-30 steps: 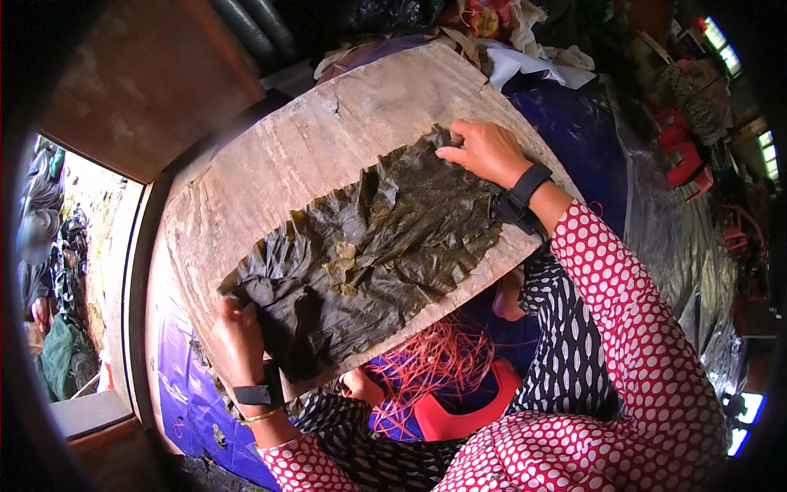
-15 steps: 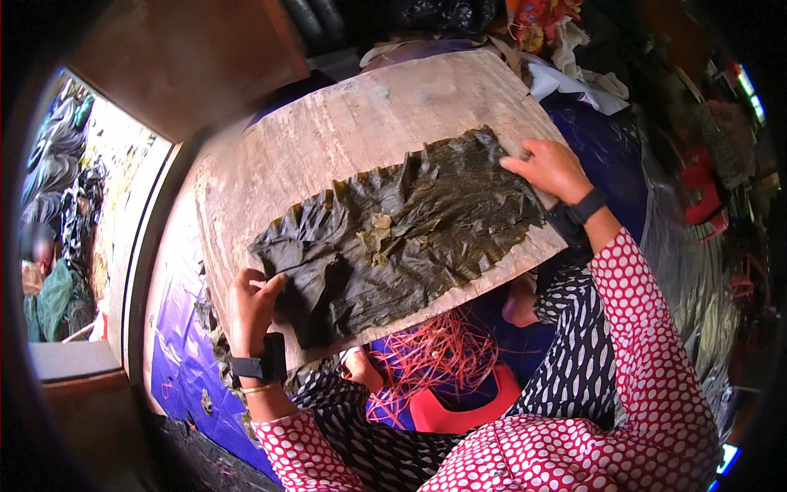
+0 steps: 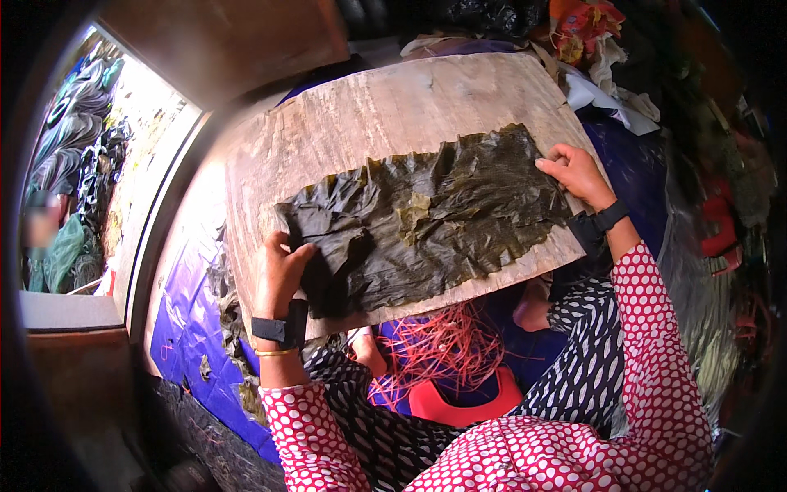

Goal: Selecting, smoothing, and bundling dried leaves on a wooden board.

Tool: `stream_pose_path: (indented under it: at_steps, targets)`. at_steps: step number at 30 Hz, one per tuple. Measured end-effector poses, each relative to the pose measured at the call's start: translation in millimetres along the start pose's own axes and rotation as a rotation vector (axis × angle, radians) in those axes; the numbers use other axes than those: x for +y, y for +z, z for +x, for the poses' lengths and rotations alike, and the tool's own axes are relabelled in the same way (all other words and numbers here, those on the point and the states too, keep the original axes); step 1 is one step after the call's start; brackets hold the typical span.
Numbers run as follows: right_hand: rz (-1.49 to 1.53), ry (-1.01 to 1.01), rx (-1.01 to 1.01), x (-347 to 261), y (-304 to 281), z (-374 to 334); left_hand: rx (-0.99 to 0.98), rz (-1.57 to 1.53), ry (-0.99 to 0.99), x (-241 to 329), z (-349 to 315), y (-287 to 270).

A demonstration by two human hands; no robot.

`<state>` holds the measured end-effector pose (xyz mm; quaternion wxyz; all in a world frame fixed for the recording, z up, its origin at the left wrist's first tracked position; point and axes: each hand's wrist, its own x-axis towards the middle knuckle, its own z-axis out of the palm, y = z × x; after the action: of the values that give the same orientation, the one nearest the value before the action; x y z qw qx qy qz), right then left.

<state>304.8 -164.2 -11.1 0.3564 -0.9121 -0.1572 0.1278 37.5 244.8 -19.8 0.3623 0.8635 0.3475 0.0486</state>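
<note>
A wide, wrinkled dark green-brown sheet, which looks like seaweed (image 3: 459,193), lies spread over a pale wooden board (image 3: 352,111). A yellowish patch (image 3: 416,211) shows near its middle. My left hand (image 3: 283,271) is at the sheet's near left edge, its thumb over the sheet and its fingers curled, their tips partly hidden. At the far right edge my right hand (image 3: 578,174) pinches the sheet's border between thumb and bent fingers. Both wrists carry black bands.
Red strings (image 3: 447,348) lie tangled on blue plastic sheeting below the board, behind a red plastic seat-like piece (image 3: 467,403). A brown panel (image 3: 229,49) stands at the far left, next to a bright doorway. White scraps (image 3: 602,94) and plastic bundles lie at the far right.
The board and sheet appear shifted right and slightly up in view, along with the surroundings. Both hands keep to the same edges of the sheet, which lies a little flatter.
</note>
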Motion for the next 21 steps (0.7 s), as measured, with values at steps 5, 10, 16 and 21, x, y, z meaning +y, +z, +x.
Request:
stream_pose_path:
  at_steps: [5, 10, 16, 21]
  targets:
    - [0.114, 0.103, -0.080, -10.9, -4.3, -0.1, 0.016, -0.085, 0.064, -17.5, 8.0, 8.6]
    - [0.472, 0.122, -0.012, -38.1, 2.9, -15.7, 0.042, -0.048, 0.066, -26.7, 17.2, 18.1]
    - [0.643, -0.009, -0.092, -124.3, 33.1, -41.5, 0.098, -0.131, 0.133, -44.4, 22.2, 31.5]
    - [0.669, -0.103, -0.234, -208.1, 106.1, -51.2, 0.029, -0.160, 0.086, -22.1, 20.2, 24.4]
